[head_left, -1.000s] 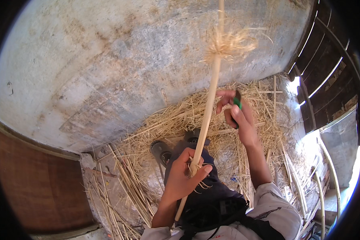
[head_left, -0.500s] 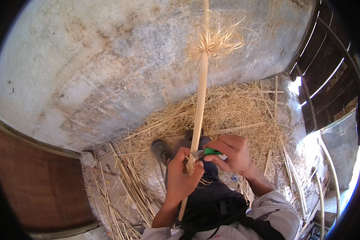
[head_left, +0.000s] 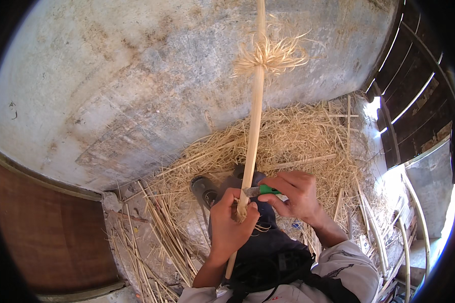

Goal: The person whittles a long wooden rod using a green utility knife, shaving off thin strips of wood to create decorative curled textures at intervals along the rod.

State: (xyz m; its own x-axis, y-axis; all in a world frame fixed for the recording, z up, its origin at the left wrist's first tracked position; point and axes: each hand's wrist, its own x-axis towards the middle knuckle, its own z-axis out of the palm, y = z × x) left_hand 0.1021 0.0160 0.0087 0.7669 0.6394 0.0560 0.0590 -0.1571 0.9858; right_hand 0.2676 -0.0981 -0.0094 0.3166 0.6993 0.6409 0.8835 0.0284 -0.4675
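Left hand (head_left: 229,224) clasps a stick (head_left: 255,123), long axis pointing forward; right hand (head_left: 299,195), a knife (head_left: 266,189).

The floor (head_left: 193,222) carries a wide heap of straw-coloured shavings (head_left: 298,134); left of the heap and toward its near side lie long thin strips (head_left: 162,227), loosely fanned, thicker pale lengths (head_left: 373,227) lie right of it, and a small blue scrap (head_left: 296,225) lies by its near edge
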